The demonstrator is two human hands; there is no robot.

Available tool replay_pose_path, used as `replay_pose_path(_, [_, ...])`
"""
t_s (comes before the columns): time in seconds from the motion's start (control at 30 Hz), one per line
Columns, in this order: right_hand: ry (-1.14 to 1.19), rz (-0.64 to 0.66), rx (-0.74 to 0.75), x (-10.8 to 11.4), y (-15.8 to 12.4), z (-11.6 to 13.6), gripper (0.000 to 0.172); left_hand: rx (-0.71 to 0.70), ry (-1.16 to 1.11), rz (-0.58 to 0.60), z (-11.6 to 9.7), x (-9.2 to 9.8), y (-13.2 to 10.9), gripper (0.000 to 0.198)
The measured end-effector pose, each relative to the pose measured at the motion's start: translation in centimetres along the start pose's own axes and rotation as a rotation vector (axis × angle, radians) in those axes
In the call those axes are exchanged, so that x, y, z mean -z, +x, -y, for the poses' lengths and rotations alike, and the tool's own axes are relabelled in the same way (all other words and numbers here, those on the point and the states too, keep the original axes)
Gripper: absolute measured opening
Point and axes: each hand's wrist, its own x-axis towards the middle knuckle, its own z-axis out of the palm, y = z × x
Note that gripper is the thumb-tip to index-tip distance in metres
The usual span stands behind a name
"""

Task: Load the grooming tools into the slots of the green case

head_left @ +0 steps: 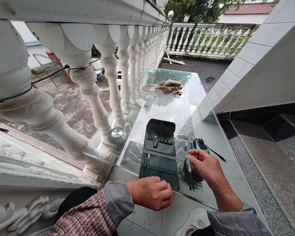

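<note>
An unfolded dark green case [161, 152] lies on the glass table, with rows of elastic loops across it. One slim green-and-silver tool [148, 160] sits in the loops on its left side. My left hand [153, 193] is curled closed at the case's lower edge; its palm side is hidden. Beside the case's right edge, the thumb and forefinger of my right hand [207, 167] pinch a thin green manicure tool [185, 161]. Several similar green-and-silver tools [191, 178] lie under and beside those fingers. More tools [199, 143] are bunched just beyond, one dark handle pointing right.
A round silver-topped object [117, 135] stands on the left of the glass table [137, 131]. A crumpled brown cloth [170, 87] lies toward its far end. White balusters [87, 85] run along the left, and stone steps [263, 164] are on the right.
</note>
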Motion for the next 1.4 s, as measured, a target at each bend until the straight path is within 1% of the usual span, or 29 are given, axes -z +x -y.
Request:
replay_pose_path(0.1, [0.109, -0.029, -0.001, -0.4, -0.5, 1.0, 0.039, -0.003, 0.0, 0.007, -0.1, -0.1, 0.0, 0.017])
replay_pose_path(0.17, [0.178, -0.033, 0.003, -1.1, -0.9, 1.6, 0.04, -0.002, 0.001, 0.013, -0.2, -0.2, 0.0, 0.018])
replay_pose_path(0.33, [0.293, 0.023, 0.042, -4.1, -1.6, 2.6, 0.037, -0.002, 0.005, 0.032, -0.3, -0.4, 0.0, 0.018])
replay_pose_path(0.53, [0.373, 0.041, 0.076, -7.5, -2.0, 3.7, 0.032, -0.01, -0.014, 0.041, -0.3, -0.2, -0.1, 0.018])
replay_pose_path(0.77, [0.394, 0.043, 0.099, -9.7, -1.8, 4.5, 0.029, 0.001, -0.024, 0.023, -0.5, -0.4, -0.2, 0.02])
replay_pose_path(1.0, [0.32, 0.088, 0.141, -10.6, -1.4, 4.0, 0.031, 0.009, -0.03, 0.011, -0.4, -0.2, -0.1, 0.022])
replay_pose_path(1.2, [0.277, 0.158, 0.142, -10.4, -1.2, 4.2, 0.031, 0.012, -0.027, 0.017, -0.6, -0.4, -0.2, 0.022])
replay_pose_path(1.4, [0.273, 0.19, 0.17, -10.2, -1.1, 4.6, 0.025, 0.003, -0.028, 0.029, -0.6, -0.6, -0.4, 0.02])
